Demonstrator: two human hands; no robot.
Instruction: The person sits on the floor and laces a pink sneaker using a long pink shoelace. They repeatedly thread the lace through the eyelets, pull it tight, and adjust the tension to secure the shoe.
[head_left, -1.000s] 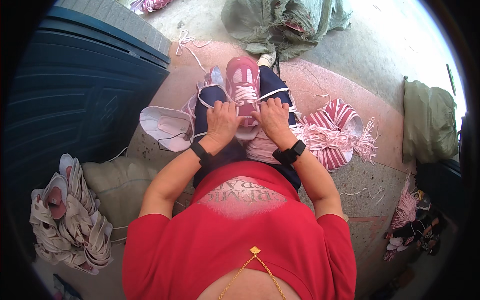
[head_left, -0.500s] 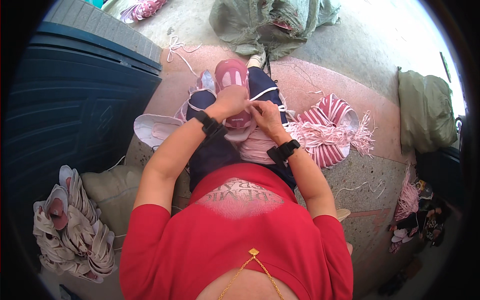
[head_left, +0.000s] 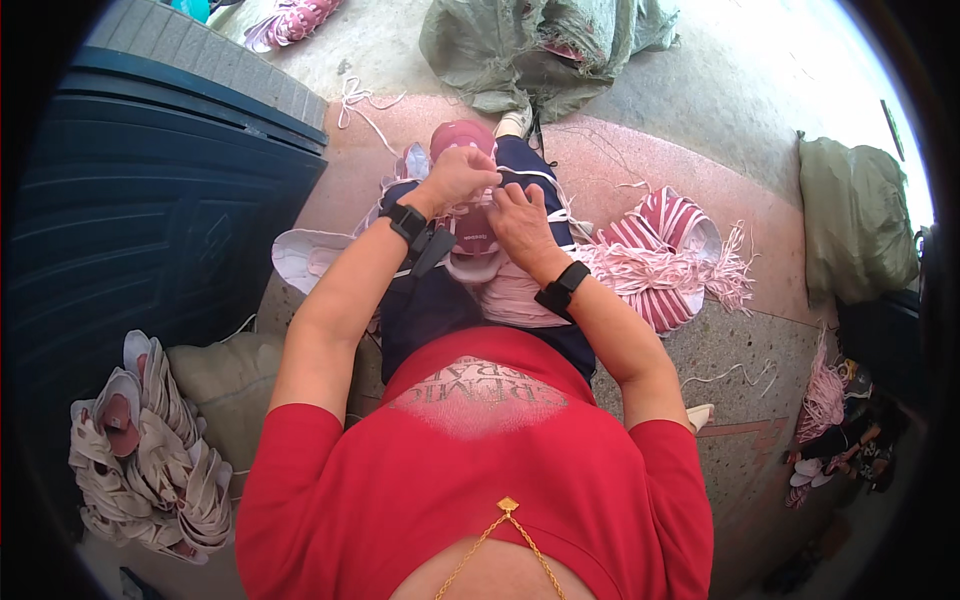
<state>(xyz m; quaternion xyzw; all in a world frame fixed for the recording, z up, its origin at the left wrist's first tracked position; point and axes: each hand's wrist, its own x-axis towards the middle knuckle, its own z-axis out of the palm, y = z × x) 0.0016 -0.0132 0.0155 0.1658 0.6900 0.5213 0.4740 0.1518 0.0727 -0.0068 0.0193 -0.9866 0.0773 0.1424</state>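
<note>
A pink shoe upper with white eyelet trim lies across my lap, its rounded toe pointing away from me. Over its middle, my left hand is closed in a pinch on a thin white shoelace, which is mostly hidden by the fingers. Just to the right and nearer, my right hand bends its fingers down at the upper's lacing edge, pinched on the lace too. White cord loops round my right knee. Another pale upper rests beside my left thigh.
Stacked pink-striped uppers with a bundle of pink laces lie at my right. Beige uppers are heaped at lower left near a blue door. A green sack stands ahead, another sack far right.
My hands have moved slightly apart. The left has lifted and turned, its fingers now farther from me, while the right has shifted its fingertips onto the upper's edge.
</note>
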